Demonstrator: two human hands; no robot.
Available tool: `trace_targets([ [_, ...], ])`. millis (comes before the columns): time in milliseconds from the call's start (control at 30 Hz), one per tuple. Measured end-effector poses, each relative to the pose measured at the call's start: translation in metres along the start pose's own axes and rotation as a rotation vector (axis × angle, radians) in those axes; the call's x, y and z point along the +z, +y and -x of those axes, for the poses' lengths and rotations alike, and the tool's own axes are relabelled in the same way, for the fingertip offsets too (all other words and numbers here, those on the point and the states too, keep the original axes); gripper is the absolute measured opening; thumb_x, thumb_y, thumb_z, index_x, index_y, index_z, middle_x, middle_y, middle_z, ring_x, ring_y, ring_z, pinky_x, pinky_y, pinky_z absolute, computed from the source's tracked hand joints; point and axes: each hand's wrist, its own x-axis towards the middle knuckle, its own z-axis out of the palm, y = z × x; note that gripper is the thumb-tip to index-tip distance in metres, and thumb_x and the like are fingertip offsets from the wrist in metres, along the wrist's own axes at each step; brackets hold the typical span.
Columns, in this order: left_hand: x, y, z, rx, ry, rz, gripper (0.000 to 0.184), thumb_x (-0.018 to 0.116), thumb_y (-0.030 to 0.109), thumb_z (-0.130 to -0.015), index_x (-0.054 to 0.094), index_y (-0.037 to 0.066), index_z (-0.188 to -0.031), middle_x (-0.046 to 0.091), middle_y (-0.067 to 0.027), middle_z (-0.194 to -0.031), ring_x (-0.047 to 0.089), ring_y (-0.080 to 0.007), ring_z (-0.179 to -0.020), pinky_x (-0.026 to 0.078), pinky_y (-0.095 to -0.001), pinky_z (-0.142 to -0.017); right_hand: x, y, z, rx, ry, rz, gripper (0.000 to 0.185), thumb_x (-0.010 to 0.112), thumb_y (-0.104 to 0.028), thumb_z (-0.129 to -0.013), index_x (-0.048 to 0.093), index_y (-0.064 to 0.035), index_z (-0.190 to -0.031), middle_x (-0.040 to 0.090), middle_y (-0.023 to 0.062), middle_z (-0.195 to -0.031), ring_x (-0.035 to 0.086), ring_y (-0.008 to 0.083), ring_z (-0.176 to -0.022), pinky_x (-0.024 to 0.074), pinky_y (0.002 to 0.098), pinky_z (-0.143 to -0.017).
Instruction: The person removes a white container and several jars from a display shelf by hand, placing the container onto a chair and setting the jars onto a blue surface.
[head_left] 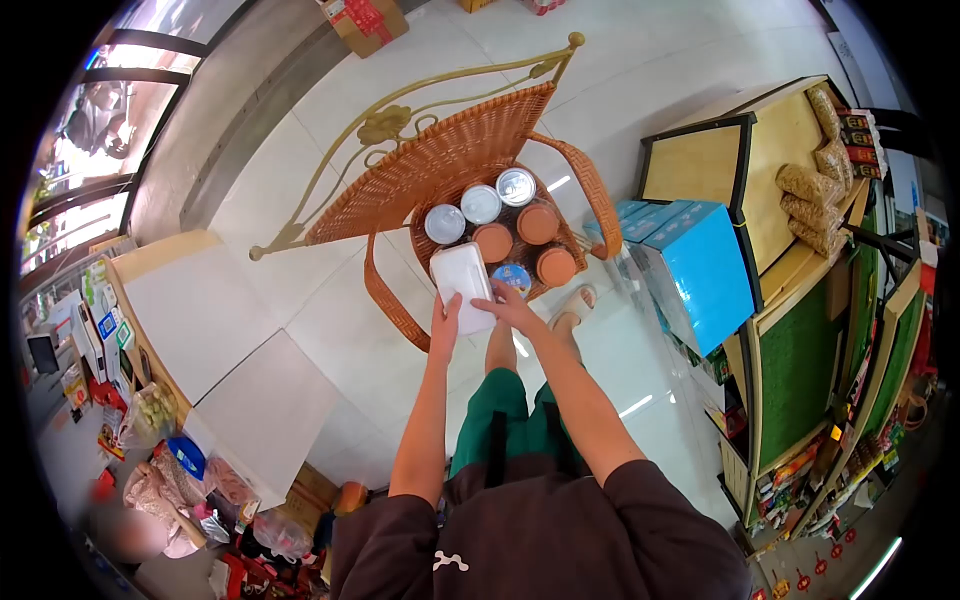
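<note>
My left hand [446,324] grips the lower left edge of a white rectangular box [460,280], which looks like a lidded plastic container. The fingers of my right hand [508,306] are closed on its lower right side. Beneath and beyond the box is a wicker chair [440,150] with several round jars on its seat. Three have pale or silvery lids, such as the silver-topped jar [516,187]. Three show orange-brown tops, such as the brown-topped jar [538,224]. A blue-lidded jar [512,278] lies close to my right fingers. The box hides part of the seat.
A blue carton [700,270] stands right of the chair, beside wooden shelving [750,170] with bagged goods. At left is a white-topped counter [205,300] with clutter and a person at its lower end. A taped cardboard box [365,25] sits on the tiled floor behind.
</note>
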Motion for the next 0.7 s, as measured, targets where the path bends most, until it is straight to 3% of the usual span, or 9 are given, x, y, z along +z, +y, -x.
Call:
trace_targets([
  [100, 0.007, -0.010, -0.012, 0.137, -0.038, 0.040, 0.057, 0.056, 0.031, -0.092, 0.040, 0.002, -0.138, 0.054, -0.0156, -0.126, 0.053, -0.0229, -0.114, 0.043, -0.0324, -0.093, -0.003, 0.001, 0.014, 0.010, 0.009, -0.163, 0.084, 0.076, -0.037, -0.077, 0.034, 0.0002, -0.140, 0.053, 0.0144, -0.127, 0.056, 0.0239, -0.111, 0.0465, 0.0366, -0.092],
  [200, 0.023, 0.012, -0.013, 0.335, -0.095, -0.262, 0.060, 0.060, 0.032, -0.088, 0.042, 0.002, -0.137, 0.050, -0.0223, -0.130, 0.052, -0.0306, -0.117, 0.042, -0.0380, -0.096, -0.010, 0.007, 0.022, -0.001, 0.046, -0.316, 0.080, 0.073, -0.035, -0.081, 0.032, -0.0005, -0.140, 0.054, 0.0132, -0.125, 0.055, 0.0225, -0.112, 0.0470, 0.0386, -0.093],
  [267, 0.028, 0.013, -0.016, 0.341, -0.087, -0.340, 0.062, 0.062, 0.033, -0.087, 0.042, 0.002, -0.137, 0.051, -0.0226, -0.129, 0.051, -0.0315, -0.117, 0.041, -0.0383, -0.097, -0.014, 0.005, 0.030, 0.020, 0.077, -0.352, 0.078, 0.071, -0.035, -0.083, 0.031, -0.0011, -0.141, 0.054, 0.0125, -0.124, 0.055, 0.0218, -0.112, 0.0471, 0.0390, -0.093],
  [333, 0.040, 0.026, -0.014, 0.338, -0.029, -0.378, 0.064, 0.067, 0.034, -0.083, 0.045, 0.003, -0.135, 0.051, -0.0228, -0.124, 0.053, -0.0338, -0.113, 0.040, -0.0396, -0.098, -0.016, -0.003, 0.037, 0.034, 0.153, -0.454, 0.074, 0.071, -0.030, -0.084, 0.032, -0.0007, -0.139, 0.054, 0.0119, -0.125, 0.057, 0.0202, -0.108, 0.0494, 0.0319, -0.085],
  [567, 0.056, 0.053, -0.007, 0.371, -0.044, -0.446, 0.058, 0.070, 0.033, -0.081, 0.054, 0.005, -0.129, 0.046, -0.0201, -0.124, 0.050, -0.0307, -0.113, 0.039, -0.0382, -0.099, -0.018, 0.009, 0.032, -0.049, 0.146, -0.696, 0.061, 0.067, -0.027, -0.088, 0.037, -0.0036, -0.136, 0.056, 0.0096, -0.121, 0.058, 0.0185, -0.107, 0.0503, 0.0317, -0.084],
  [700, 0.055, 0.058, -0.009, 0.426, -0.073, -0.427, 0.053, 0.072, 0.029, -0.080, 0.057, 0.007, -0.126, 0.053, -0.0171, -0.119, 0.050, -0.0279, -0.114, 0.040, -0.0361, -0.097, -0.012, 0.009, 0.029, -0.074, 0.159, -0.847, 0.056, 0.065, -0.028, -0.089, 0.040, -0.0064, -0.134, 0.055, 0.0070, -0.121, 0.056, 0.0183, -0.111, 0.0488, 0.0331, -0.088],
])
